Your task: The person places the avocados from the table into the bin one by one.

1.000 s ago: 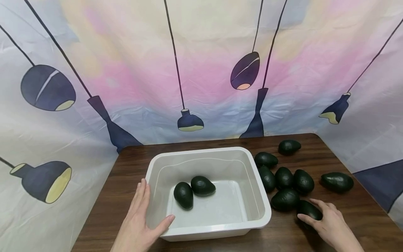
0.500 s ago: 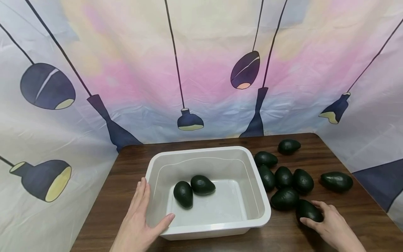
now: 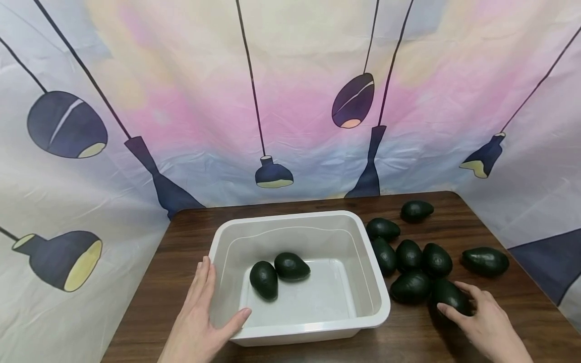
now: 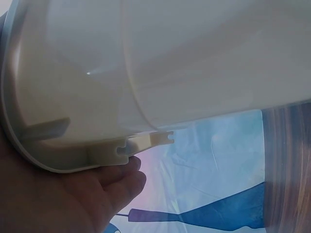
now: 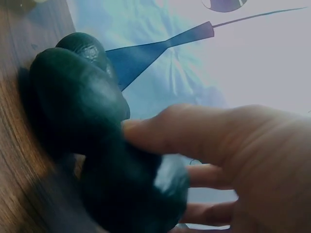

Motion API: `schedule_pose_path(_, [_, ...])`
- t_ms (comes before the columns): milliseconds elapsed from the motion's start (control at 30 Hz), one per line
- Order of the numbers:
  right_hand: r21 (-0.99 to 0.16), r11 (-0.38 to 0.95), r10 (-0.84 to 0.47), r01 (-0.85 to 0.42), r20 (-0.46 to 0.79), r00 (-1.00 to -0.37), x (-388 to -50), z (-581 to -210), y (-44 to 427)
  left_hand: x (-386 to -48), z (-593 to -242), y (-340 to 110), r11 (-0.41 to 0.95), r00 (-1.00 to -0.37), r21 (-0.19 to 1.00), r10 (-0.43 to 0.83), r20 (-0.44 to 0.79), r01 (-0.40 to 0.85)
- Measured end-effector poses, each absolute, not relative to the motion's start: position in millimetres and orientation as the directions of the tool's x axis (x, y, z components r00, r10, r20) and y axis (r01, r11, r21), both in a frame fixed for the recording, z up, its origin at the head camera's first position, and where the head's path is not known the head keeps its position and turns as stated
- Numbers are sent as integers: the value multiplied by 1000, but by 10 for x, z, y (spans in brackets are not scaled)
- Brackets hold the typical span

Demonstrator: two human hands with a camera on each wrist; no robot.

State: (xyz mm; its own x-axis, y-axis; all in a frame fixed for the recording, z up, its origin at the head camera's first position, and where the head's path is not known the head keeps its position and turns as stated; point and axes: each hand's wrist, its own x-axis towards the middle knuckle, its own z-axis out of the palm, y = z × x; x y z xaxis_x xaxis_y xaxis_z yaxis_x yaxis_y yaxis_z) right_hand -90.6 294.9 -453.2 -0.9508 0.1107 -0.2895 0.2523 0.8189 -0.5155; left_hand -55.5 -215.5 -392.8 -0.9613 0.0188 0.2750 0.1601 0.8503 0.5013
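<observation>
My left hand (image 3: pixel 195 317) rests against the left end of a white plastic tub (image 3: pixel 381 302), thumb over the near rim and fingers along the outside. Inside the tub two dark green avocados (image 3: pixel 264 280) lie side by side. At the tub's right, my right hand (image 3: pixel 487 320) grips an avocado (image 3: pixel 449 296) between thumb and fingers, at the near end of a group of avocados. The right wrist view has the thumb on this avocado (image 5: pixel 136 189), with another avocado (image 5: pixel 73 97) next to it. In the left wrist view, the hand (image 4: pixel 92 194) touches the tub's outer edge (image 4: pixel 58 167).
Several more avocados lie on the brown wooden table (image 3: pixel 145 302) right of the tub, one apart near the back (image 3: pixel 416 211) and one near the right edge (image 3: pixel 485 262). A cloth with printed lamps (image 3: pixel 274 174) hangs behind the table.
The right hand and the avocado in its grip have shifted slightly right, and that avocado has turned a little. My left hand and the tub have stayed put.
</observation>
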Motion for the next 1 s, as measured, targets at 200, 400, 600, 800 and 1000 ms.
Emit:
schedule_pose_path(200, [-581, 758, 172, 297, -262, -950, -914, -4464, 2926, -560, -3929, -2158, 852, -959, 497, 23, 281, 166])
schedule_pose_path(400, [-644, 719, 246, 262, -117, -962, -865, -4457, 2856, -556, -3938, -2153, 850, -954, 496, 25, 298, 178])
schedule_pose_path(600, [-719, 637, 382, 279, -21, -924, -838, -4434, 2768, -554, -3959, -2151, 849, -943, 490, 30, 331, 199])
schedule_pose_path(800, [-839, 461, 545, 289, 11, -839, -854, -4368, 2659, -552, -3960, -2150, 850, -943, 489, 26, 331, 195])
schedule_pose_path(1000, [-977, 210, 650, 25, 121, -750, -916, -4285, 2500, -559, -3962, -2144, 848, -935, 485, 34, 354, 214])
